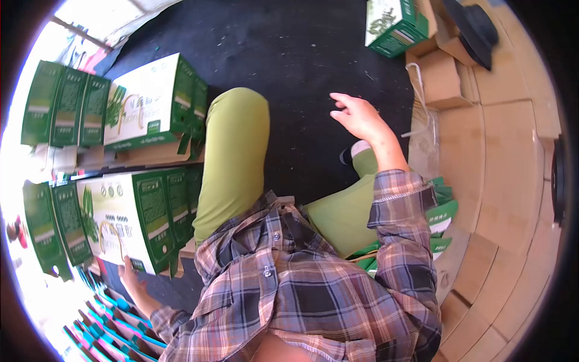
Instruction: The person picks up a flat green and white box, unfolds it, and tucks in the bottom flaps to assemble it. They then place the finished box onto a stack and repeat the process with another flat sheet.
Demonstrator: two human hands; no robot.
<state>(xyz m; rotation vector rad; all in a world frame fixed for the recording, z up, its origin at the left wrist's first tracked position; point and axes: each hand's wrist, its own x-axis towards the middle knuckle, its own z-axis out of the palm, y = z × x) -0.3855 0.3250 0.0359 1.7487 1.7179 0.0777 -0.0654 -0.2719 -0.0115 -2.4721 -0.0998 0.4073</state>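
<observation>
While the person sits with green-trousered legs stretched over the black floor (301, 54), the left hand (129, 271) is low at the person's left side, against the bottom edge of a green-and-white carton (114, 220). Its fingers (125, 260) touch the carton's lower corner, but it cannot be told whether they clasp it or only rest there. The carton stands on its side directly above that hand, with a second carton (148, 102) further off. Teal flat packs (114, 326) lie just below the wrist. The right hand (362, 117) is raised over the floor, its fingers spread loose and holding nothing, well apart from both cartons. Brown cardboard (494, 157) is stacked to its right.
</observation>
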